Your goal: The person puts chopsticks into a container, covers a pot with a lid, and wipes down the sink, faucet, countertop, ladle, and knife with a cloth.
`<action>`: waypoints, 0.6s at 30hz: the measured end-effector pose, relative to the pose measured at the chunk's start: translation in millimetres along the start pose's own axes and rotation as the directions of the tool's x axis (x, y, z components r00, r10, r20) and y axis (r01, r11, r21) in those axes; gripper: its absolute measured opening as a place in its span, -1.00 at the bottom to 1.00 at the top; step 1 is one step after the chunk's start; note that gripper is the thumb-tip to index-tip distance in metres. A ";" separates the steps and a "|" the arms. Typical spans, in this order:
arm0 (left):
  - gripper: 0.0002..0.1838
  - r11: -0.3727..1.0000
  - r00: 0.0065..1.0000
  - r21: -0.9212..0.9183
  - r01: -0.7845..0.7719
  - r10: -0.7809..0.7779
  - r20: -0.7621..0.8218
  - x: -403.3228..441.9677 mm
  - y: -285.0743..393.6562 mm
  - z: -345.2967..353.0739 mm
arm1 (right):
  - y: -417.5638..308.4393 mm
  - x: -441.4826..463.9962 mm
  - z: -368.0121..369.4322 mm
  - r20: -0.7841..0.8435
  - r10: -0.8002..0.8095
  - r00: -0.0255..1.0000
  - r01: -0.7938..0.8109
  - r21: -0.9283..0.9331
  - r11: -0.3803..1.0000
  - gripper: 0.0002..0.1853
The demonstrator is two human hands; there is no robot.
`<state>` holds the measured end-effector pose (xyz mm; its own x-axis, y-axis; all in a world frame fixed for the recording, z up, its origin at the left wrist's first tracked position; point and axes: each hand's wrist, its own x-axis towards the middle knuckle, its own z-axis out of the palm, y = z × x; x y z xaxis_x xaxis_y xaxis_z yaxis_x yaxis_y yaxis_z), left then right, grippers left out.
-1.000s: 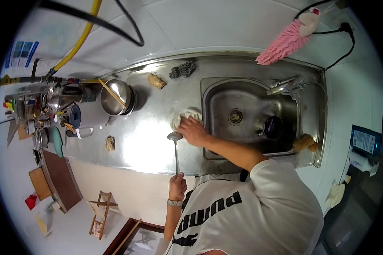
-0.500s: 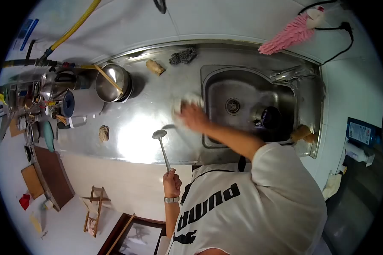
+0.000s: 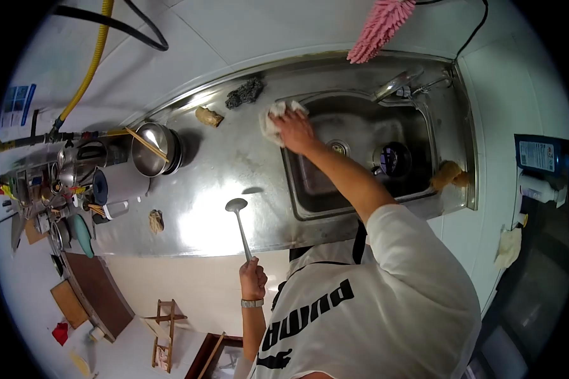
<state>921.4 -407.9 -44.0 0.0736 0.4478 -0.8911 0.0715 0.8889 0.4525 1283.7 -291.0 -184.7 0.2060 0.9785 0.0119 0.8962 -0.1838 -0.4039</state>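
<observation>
Cloth point(image 3: 270, 128) lies bunched on the worktop point(image 3: 224, 158) at the far left corner of the sink point(image 3: 360, 110), its edge up against the rim. The right hand point(image 3: 294, 129) rests on top of it with fingers spread; whether that grip closes on the fabric I cannot tell. The right forearm crosses over the sink.

Left of the sink, at the worktop's near edge, the left hand point(image 3: 253, 280) has its grip closed around the handle end of a metal ladle point(image 3: 240, 224). The ladle's head points away from the body, over the worktop, with its shadow apart from it.

Inside the sink, a dark round vessel point(image 3: 395, 159) sits to the right of the drain point(image 3: 339, 148). The faucet point(image 3: 400, 83) stands at the sink's far right edge, and a brown spongy piece point(image 3: 447, 175) lies just beside its right rim.

Beyond the cloth, to the far left of the sink, lie a dark scouring pad point(image 3: 244, 93) and a tan lump point(image 3: 208, 117). Well to the sink's left are stacked metal bowls point(image 3: 152, 151) with chopsticks point(image 3: 146, 144) across the top, and nearer the body, a crumpled beige piece point(image 3: 156, 221).
</observation>
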 end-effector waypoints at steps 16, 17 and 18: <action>-0.77 0.995 0.997 0.070 -0.072 0.072 0.009 6.9 18.5 2.1 | 93.9 -34.5 -33.2 -0.198 0.300 0.933 -0.343 -0.235 0.910 -0.37; -0.77 0.995 0.997 0.070 -0.073 0.072 0.009 5.9 18.6 4.0 | 125.7 -46.8 -19.9 -0.212 0.386 0.898 -0.434 -0.281 0.856 -0.39; -0.78 0.996 0.998 0.056 -0.066 0.066 0.007 5.3 18.5 6.8 | 139.8 -62.6 -33.9 -0.195 0.440 0.877 -0.478 -0.248 0.843 -0.39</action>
<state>929.8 -389.7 -40.0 0.0850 0.5048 -0.8590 0.1220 0.8504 0.5118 1409.3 -381.1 -210.9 0.6514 0.7587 0.0110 0.7542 -0.6458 -0.1192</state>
